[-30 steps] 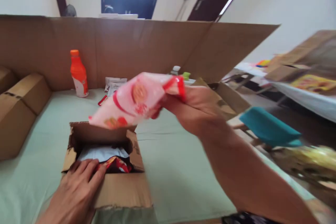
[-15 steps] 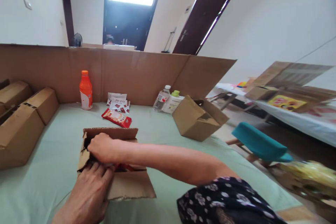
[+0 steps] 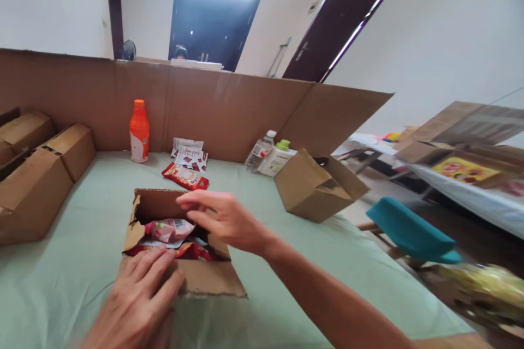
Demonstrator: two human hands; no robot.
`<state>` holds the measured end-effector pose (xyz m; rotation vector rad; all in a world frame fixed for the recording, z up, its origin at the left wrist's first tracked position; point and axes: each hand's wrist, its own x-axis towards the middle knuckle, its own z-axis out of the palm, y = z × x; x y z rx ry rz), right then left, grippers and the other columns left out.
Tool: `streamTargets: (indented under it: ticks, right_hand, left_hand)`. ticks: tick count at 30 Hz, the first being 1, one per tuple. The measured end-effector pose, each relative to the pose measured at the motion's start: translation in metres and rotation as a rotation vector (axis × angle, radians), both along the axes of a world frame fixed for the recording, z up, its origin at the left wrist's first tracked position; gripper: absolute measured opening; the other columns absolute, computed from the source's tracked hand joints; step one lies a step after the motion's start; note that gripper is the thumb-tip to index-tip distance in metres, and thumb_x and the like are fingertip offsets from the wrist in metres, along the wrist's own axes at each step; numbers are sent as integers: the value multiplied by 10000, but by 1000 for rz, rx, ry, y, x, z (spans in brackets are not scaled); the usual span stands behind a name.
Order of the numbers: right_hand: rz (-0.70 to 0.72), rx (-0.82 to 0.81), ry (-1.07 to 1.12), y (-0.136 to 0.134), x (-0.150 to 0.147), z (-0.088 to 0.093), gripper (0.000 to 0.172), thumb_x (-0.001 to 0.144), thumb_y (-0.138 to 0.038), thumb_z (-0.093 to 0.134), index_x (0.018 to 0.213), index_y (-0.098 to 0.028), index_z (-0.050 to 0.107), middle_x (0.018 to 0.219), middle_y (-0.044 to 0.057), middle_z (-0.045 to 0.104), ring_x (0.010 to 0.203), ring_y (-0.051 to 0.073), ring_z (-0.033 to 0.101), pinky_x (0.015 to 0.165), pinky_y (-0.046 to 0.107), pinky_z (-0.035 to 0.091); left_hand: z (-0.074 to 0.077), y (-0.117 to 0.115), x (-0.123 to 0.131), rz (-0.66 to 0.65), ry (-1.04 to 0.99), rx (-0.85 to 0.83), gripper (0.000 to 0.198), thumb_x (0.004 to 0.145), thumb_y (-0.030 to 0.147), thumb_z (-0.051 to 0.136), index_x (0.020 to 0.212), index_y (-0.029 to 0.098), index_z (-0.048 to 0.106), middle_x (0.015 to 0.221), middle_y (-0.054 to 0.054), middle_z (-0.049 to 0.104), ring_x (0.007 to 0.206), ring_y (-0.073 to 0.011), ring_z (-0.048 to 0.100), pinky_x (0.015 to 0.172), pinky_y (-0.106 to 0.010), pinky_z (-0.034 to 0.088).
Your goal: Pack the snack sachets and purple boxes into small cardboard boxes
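A small open cardboard box (image 3: 215,278) stands on the green cloth in front of me. Inside lie a pink and white snack packet (image 3: 170,230) and red packets (image 3: 194,251), partly hidden by the near wall. My left hand (image 3: 143,283) rests on the box's near left edge, fingers stretched over the rim. Above the box's right side hovers my right hand (image 3: 221,215), its fingers apart and holding nothing. Just behind the box are a red snack packet (image 3: 185,175) and white sachets (image 3: 190,156) printed with dark red.
An orange bottle (image 3: 140,133) stands before a cardboard screen (image 3: 229,103). A clear water bottle (image 3: 259,154) and a white bottle with a green cap (image 3: 278,159) lean beside a tilted open box (image 3: 313,191). More cardboard boxes (image 3: 41,191) line the left; a teal chair (image 3: 411,229) is at right.
My right hand has come up out of the box and moved right, uncovering the packets inside. My left hand stays at the near left edge. The view has shifted slightly.
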<state>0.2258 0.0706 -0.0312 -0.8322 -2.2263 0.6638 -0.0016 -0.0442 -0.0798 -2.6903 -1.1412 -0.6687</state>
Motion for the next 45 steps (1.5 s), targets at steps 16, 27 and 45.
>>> streamTargets:
  ticks: [16, 27, 45]
  right_hand:
    - [-208, 5, 168, -23, 66, -71, 283, 1028, -280, 493, 1188, -252, 725, 1285, 94, 719, 1210, 235, 672, 1044, 439, 558]
    - [-296, 25, 156, 13, 53, -68, 535, 964, -408, 593, 1470, -243, 536, 1481, 123, 583, 1341, 283, 566, 1080, 486, 501]
    - [-36, 113, -134, -38, 73, -100, 744, 1006, -536, 552, 1640, -273, 264, 1608, 146, 425, 1523, 323, 331, 1190, 545, 403]
  left_hand:
    - [-14, 40, -23, 420, -448, -133, 470, 1007, 437, 528, 1436, 248, 503, 1226, -77, 718, 1103, -246, 713, 948, -378, 594]
    - [-39, 36, -3, 547, -574, 69, 607, 982, 336, 595, 1528, 223, 355, 1505, -204, 466, 1357, -344, 524, 1079, -578, 496]
    - [-50, 61, -23, 323, -560, -209, 331, 997, 317, 526, 1315, 294, 615, 1573, -111, 363, 1406, -330, 443, 1133, -561, 441]
